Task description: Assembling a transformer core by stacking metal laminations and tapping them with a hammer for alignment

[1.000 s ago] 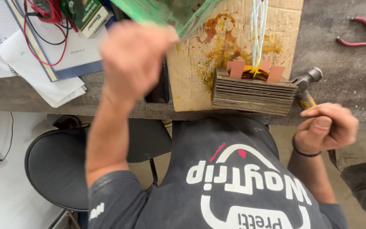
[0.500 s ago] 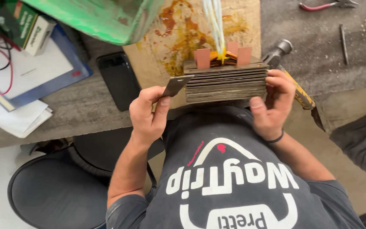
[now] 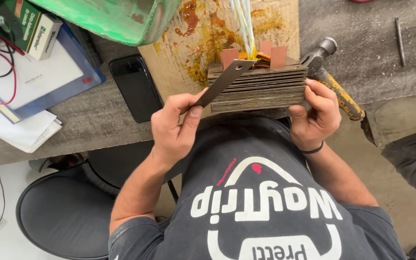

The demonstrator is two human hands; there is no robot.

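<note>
- Landmark for every place below: the lamination stack (image 3: 258, 89), a block of thin grey metal plates standing at the near edge of the workbench (image 3: 386, 62), on a stained sheet of cardboard (image 3: 203, 43)
- Far left of the stack, a pile of papers and a blue folder (image 3: 34, 91), with one green and white box (image 3: 22, 26) above them
- Left of the stack and nearer, one black phone (image 3: 133, 86) lying flat, face up
- Up and left of the stack, one green plastic tub (image 3: 116, 17), only partly in view
- Just left of the stack, the left hand (image 3: 176, 127) pinches one loose metal strip (image 3: 222, 83) between thumb and fingers; the strip's far end rests on the stack's top left corner
- That strip looks thin, stiff and light, with edges likely sharp, so holding it by its near end as now seems apt
- The stack itself probably is dense and heavy, of loose plates that could slide apart; best clamped across its two ends
- On top of the stack, three pink tabs (image 3: 278, 55) and a bundle of pale wires (image 3: 244, 24) rising away
- At the stack's right end, the right hand (image 3: 316, 115) is closed against it, fingers pressing the side
- Right of the stack, one hammer (image 3: 331, 77), its yellow handle running behind the right hand
- Far right and up, one thin metal rod (image 3: 399, 41)
</note>
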